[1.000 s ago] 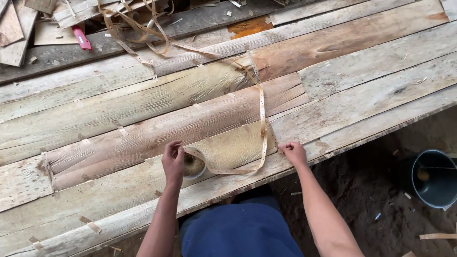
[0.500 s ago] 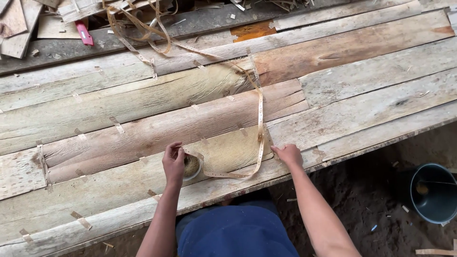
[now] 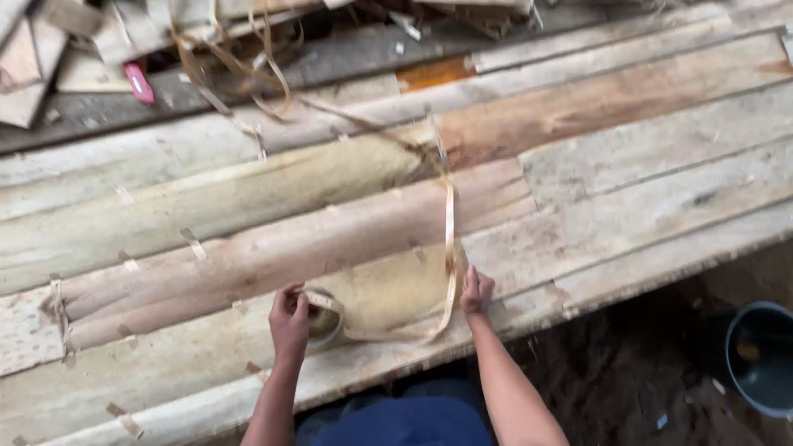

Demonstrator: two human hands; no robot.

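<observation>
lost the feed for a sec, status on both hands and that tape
Left hand grips tape roll. Right hand presses tape strip onto veneer sheets. Nothing in the way.

No packages, labels, signs or screens show anywhere in the head view; from twelve o'clock down to six o'clock there are only bare, unmarked surfaces; nothing at nine o'clock or at three o'clock carries a printed panel, a sticker or a display; no wrapper or carton lies in sight.
</observation>
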